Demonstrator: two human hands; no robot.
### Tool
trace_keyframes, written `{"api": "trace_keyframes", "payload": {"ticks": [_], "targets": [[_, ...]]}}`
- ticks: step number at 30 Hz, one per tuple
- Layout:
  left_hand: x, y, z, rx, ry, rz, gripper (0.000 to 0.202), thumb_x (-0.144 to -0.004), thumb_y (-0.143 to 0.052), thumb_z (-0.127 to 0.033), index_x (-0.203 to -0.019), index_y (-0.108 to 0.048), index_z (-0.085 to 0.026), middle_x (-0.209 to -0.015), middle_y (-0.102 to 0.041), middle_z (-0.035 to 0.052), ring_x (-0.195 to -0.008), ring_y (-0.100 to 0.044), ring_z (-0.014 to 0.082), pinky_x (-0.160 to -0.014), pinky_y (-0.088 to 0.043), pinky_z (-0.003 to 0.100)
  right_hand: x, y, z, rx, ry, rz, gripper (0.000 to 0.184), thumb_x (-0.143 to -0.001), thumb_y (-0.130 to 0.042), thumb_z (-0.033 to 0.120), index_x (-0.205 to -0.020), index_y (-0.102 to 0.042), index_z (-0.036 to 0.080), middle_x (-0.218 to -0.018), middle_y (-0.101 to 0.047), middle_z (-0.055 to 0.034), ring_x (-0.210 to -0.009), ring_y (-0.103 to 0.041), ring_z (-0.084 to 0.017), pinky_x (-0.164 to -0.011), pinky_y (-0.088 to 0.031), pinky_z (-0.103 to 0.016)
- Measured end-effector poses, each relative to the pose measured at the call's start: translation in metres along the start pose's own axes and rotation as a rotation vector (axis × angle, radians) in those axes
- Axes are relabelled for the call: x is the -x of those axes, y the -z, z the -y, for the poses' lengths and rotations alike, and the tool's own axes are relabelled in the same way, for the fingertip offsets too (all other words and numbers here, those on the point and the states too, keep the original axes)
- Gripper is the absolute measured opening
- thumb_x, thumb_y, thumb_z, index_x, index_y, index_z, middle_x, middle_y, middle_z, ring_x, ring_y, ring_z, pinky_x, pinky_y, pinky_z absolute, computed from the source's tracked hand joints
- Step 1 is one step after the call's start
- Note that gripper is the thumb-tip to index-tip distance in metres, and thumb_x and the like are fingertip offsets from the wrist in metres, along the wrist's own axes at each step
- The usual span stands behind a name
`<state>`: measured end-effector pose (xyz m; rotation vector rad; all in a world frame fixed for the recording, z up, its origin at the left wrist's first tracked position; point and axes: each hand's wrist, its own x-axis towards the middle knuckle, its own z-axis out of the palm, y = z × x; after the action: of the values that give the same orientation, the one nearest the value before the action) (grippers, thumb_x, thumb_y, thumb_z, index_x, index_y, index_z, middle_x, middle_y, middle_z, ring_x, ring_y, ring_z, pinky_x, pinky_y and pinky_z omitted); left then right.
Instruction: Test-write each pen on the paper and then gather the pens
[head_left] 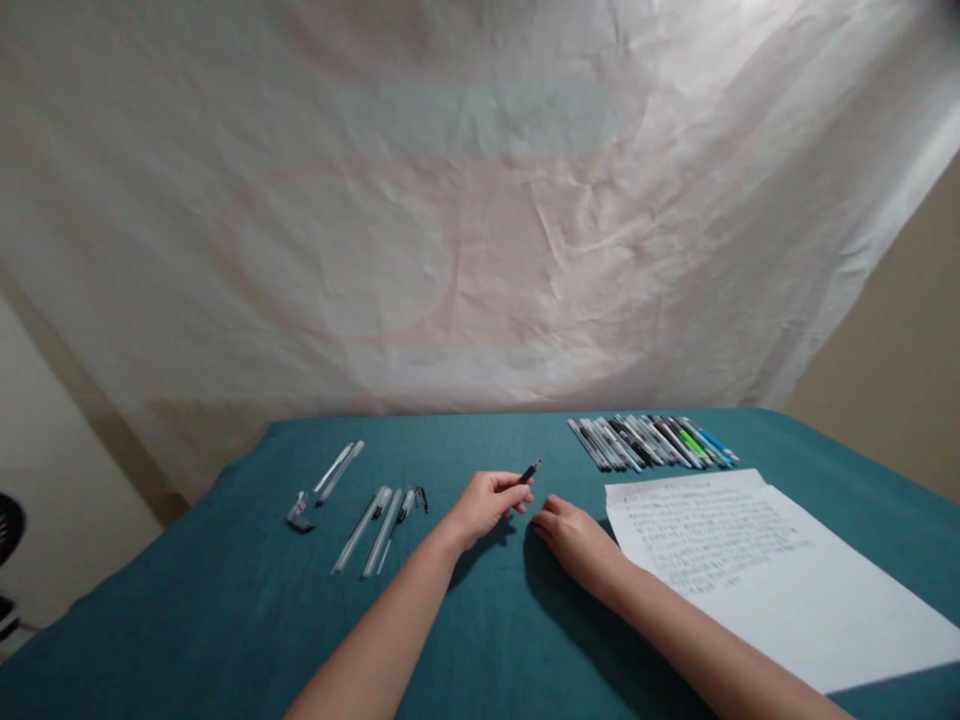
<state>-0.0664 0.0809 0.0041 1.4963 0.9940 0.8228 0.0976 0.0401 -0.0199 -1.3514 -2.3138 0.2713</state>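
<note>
My left hand (489,504) is closed in a pinch on a small dark pen piece (529,472) that sticks out up and to the right, held just above the teal tablecloth (225,600). My right hand (576,538) lies on the cloth just right of it, fingers loosely curled, with nothing visible in it. A white sheet of paper (750,570) covered in handwriting lies right of my right hand. Several loose clear pen barrels and small parts (379,520) lie to the left of my left hand.
A row of several assembled pens (651,441), some with green and blue, lies at the far right of the table. Two clear tubes (337,470) and a small clip-like part (299,515) sit at the far left. A wrinkled white sheet (480,200) hangs behind.
</note>
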Motion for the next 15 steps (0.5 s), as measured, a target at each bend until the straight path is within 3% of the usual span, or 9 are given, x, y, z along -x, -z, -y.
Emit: {"api": "trace_keyframes", "payload": {"ticks": [4, 8, 11, 15], "targets": [[0.002, -0.003, -0.003, 0.039, 0.012, -0.004, 0.035, -0.070, -0.059, -0.036, -0.095, -0.063, -0.012, -0.079, -0.064, 0.0075, -0.061, -0.053, 0.0094, -0.051, -0.033, 0.019, -0.006, 0.011, -0.016, -0.033, -0.051, -0.100, 0.022, -0.082, -0.041, 0.019, -0.077, -0.063, 0.016, -0.078, -0.054, -0.0062, -0.069, -0.051, -0.015, -0.065, -0.039, -0.026], [0.003, -0.008, -0.008, 0.034, 0.014, 0.001, 0.035, -0.070, -0.058, -0.036, -0.094, -0.063, -0.012, -0.078, -0.063, 0.0069, -0.059, -0.052, 0.0086, -0.050, -0.032, 0.018, -0.015, 0.035, -0.031, -0.481, -0.188, -0.276, 0.025, -0.082, -0.045, 0.033, -0.089, -0.060, 0.015, -0.077, -0.057, -0.0063, -0.069, -0.054, -0.016, -0.065, -0.043, -0.029], [0.005, -0.013, -0.010, 0.036, 0.011, 0.026, 0.036, -0.071, -0.058, -0.037, -0.095, -0.062, -0.012, -0.079, -0.063, 0.0066, -0.059, -0.052, 0.0087, -0.050, -0.033, 0.019, -0.018, 0.051, -0.030, -0.839, -0.281, -0.360, 0.033, -0.077, -0.052, 0.042, -0.092, -0.059, 0.014, -0.074, -0.059, -0.0046, -0.065, -0.055, -0.015, -0.061, -0.045, -0.028], [0.006, -0.019, -0.011, 0.043, 0.004, 0.049, 0.037, -0.070, -0.058, -0.038, -0.095, -0.063, -0.012, -0.077, -0.063, 0.0062, -0.058, -0.052, 0.0089, -0.051, -0.034, 0.020, -0.018, 0.056, -0.023, -1.020, -0.315, -0.419, 0.036, -0.071, -0.059, 0.045, -0.089, -0.061, 0.014, -0.076, -0.061, -0.0044, -0.065, -0.055, -0.014, -0.060, -0.044, -0.026]]}}
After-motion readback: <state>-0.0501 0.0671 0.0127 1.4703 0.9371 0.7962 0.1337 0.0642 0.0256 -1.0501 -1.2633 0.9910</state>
